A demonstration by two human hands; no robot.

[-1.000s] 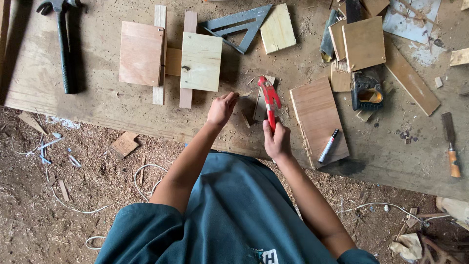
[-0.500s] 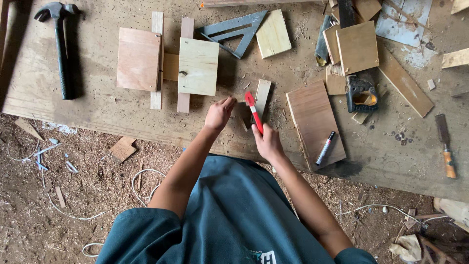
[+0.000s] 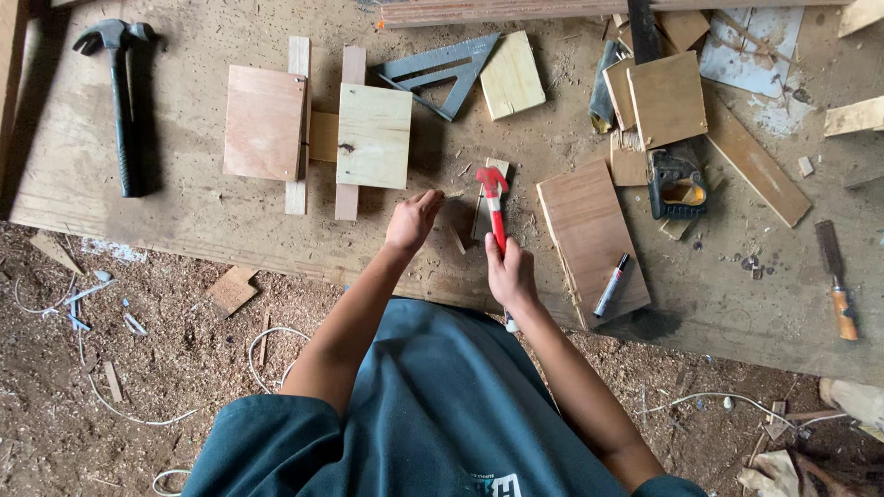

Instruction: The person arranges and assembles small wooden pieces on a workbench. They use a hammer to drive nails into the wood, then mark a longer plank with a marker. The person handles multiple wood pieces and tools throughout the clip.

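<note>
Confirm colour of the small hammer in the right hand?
Red: the small hammer in the right hand has a red head and handle, clearest in head view.

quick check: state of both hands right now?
Left hand: loosely curled, resting on the workbench; whether it pinches something small cannot be told.
Right hand: closed on the red-handled hammer.

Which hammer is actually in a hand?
The small red-headed hammer, gripped by the right hand over a small wood piece. The big black claw hammer lies untouched at the bench's far left.
</note>
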